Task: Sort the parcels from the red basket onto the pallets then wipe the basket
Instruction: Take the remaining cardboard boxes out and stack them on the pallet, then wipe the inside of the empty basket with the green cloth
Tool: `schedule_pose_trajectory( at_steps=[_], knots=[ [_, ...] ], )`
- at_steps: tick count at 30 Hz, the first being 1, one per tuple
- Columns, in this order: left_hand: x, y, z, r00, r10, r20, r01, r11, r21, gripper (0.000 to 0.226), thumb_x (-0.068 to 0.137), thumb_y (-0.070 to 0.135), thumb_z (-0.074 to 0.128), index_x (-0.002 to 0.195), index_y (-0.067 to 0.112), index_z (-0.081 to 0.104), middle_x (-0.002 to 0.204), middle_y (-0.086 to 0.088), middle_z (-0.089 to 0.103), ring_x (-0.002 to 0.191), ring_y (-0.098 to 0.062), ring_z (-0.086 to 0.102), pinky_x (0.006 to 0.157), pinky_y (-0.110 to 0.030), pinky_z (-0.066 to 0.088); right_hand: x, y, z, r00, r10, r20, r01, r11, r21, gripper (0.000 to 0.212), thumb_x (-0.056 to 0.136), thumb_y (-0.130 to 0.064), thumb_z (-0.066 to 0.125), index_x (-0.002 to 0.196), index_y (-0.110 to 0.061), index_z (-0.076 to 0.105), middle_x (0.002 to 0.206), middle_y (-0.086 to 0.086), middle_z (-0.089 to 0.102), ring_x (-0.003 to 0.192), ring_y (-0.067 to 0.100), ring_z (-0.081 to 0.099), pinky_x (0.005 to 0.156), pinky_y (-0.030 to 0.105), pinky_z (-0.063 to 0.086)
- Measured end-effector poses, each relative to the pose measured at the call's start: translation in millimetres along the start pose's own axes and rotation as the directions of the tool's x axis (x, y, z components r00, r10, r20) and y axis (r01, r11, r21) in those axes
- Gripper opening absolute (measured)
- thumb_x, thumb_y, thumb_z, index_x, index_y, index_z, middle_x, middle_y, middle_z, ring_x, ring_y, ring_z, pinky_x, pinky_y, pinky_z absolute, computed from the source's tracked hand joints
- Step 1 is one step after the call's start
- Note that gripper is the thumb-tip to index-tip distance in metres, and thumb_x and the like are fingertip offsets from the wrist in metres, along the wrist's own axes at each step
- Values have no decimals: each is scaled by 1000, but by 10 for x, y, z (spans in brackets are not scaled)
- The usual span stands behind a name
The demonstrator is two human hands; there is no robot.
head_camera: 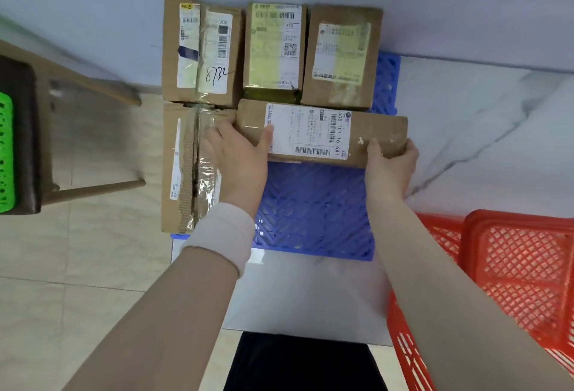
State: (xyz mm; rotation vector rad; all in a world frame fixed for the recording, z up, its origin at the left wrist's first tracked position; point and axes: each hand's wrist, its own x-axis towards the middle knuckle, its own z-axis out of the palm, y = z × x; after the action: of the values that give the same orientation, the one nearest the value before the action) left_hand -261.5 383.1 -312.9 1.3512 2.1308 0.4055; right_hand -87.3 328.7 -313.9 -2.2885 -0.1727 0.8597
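Observation:
A long brown cardboard parcel (pixel 323 134) with a white shipping label lies crosswise over the blue plastic pallet (pixel 313 213). My left hand (pixel 239 157) grips its left end and my right hand (pixel 389 167) grips its right end. Three labelled parcels stand in a row against the wall: one at the left (pixel 202 49), one in the middle (pixel 275 52), one at the right (pixel 341 56). A torn, taped parcel (pixel 186 170) lies on the pallet's left side, partly hidden by my left arm. The red mesh basket (pixel 512 266) sits at the lower right; no parcels show in its visible part.
A wooden chair (pixel 46 139) with a dark seat stands at the left, with a green basket (pixel 6 154) at the frame edge. A grey wall runs behind the pallet. Marble-patterned floor (pixel 481 129) lies to the right, beige tiles to the left.

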Motion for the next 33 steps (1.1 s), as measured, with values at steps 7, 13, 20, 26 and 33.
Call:
schedule_pose_trajectory(
  at_steps=[7, 13, 20, 26, 33],
  knots=[
    [-312, 249, -286, 999, 41, -14, -42, 994, -98, 68, 80, 30, 67, 133, 3, 33, 135, -14, 41, 127, -28, 33, 109, -41, 28, -315, -163, -342, 996, -13, 84, 20, 997, -77, 78, 85, -34, 60, 146, -7, 17, 150, 12, 26, 137, 24, 30, 111, 35, 28],
    [-1191, 719, -766, 980, 191, 61, -172, 957, -235, 51, 87, 30, 59, 128, 6, 42, 131, -11, 46, 122, -26, 41, 103, -42, 37, -1200, -381, -1016, 932, -308, 192, 303, 951, 55, 61, 86, -27, 61, 139, -11, 34, 121, -10, 40, 110, -4, 34, 93, 9, 23],
    [-2384, 1098, -987, 906, 413, 90, -385, 895, -226, 46, 86, 29, 60, 125, 8, 47, 126, -9, 50, 120, -24, 40, 105, -33, 30, -1638, -215, -2263, 831, -531, 167, 536, 844, 13, 61, 86, -17, 62, 138, -5, 34, 139, 9, 41, 122, 6, 34, 99, -1, 17],
    [-3467, 1347, -601, 853, 500, 148, -478, 863, -162, 41, 84, 26, 63, 118, 4, 53, 118, -15, 56, 114, -29, 47, 101, -35, 32, -1361, 351, -3453, 819, -564, 109, 573, 812, -107, 57, 85, -15, 62, 135, -1, 38, 137, 15, 44, 129, 23, 39, 100, 9, 16],
    [-4611, 1667, 48, 766, 567, 303, -572, 816, -82, 41, 85, 30, 60, 118, 7, 51, 119, -12, 54, 116, -28, 46, 101, -37, 33, -935, 987, -4447, 859, -499, 114, 512, 838, -188, 56, 87, -19, 60, 135, -2, 37, 138, 14, 42, 131, 24, 37, 109, 25, 22]
  ],
)
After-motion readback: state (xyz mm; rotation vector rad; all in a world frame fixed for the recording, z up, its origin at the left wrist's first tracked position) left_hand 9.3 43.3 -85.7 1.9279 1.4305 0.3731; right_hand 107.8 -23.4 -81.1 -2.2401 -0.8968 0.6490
